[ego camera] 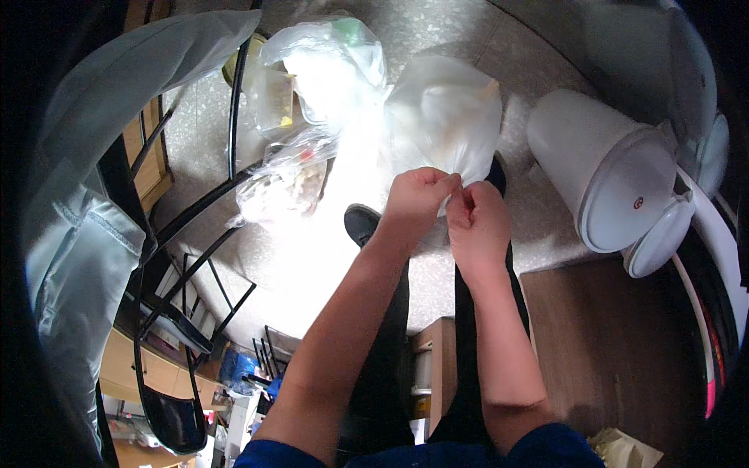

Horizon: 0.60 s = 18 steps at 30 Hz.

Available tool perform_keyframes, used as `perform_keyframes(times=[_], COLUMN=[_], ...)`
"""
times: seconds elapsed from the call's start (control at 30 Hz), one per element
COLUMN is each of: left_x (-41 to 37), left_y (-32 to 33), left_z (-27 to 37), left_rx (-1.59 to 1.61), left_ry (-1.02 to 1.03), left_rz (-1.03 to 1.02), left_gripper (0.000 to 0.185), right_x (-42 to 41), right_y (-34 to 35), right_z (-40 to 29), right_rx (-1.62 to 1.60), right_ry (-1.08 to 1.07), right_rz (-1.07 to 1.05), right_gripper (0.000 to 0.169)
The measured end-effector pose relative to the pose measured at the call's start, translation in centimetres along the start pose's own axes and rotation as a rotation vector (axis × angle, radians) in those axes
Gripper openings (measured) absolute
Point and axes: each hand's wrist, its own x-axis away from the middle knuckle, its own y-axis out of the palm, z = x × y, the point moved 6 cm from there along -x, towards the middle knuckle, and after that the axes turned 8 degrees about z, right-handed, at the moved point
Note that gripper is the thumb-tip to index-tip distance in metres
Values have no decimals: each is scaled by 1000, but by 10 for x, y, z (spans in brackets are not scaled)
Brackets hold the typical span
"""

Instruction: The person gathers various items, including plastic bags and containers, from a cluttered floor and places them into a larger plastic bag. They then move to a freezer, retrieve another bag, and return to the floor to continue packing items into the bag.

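A filled, translucent white plastic bag (447, 111) is in front of me, its gathered neck pointing my way. My left hand (416, 196) pinches that neck between thumb and fingers. Close beside it, my right hand (481, 225) is closed on the same gathered plastic, and a short white end hangs between the two hands. What the bag holds shows only as pale, blurred shapes. Left of it on the floor lie a brightly lit clear plastic bag (333, 64) and a smaller clear bag (281, 190) with pale contents.
A white lidded bin (591, 158) stands at the right, near a dark wood-grain surface (585, 339). Black metal frame bars (193, 210) cross the left side, below hanging translucent sheeting (146, 76). A clear container (275, 99) sits by the bags. My shoe (361, 223) is on the speckled floor.
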Motion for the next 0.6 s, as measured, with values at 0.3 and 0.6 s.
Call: perform_keyframes(times=[0.3,0.6], left_x=[12,-24], left_y=[-133,-229], left_z=[-28,-33], left_rx=[663,398], left_ry=[115,-47], left_rz=[590,1063], left_gripper=[24,64], right_x=[-4,-54], right_y=[-51,-66], right_z=[-33,-27], right_rx=[-364,-81], right_ry=[21,-44], right_rz=[198,342], right_gripper=[12,18])
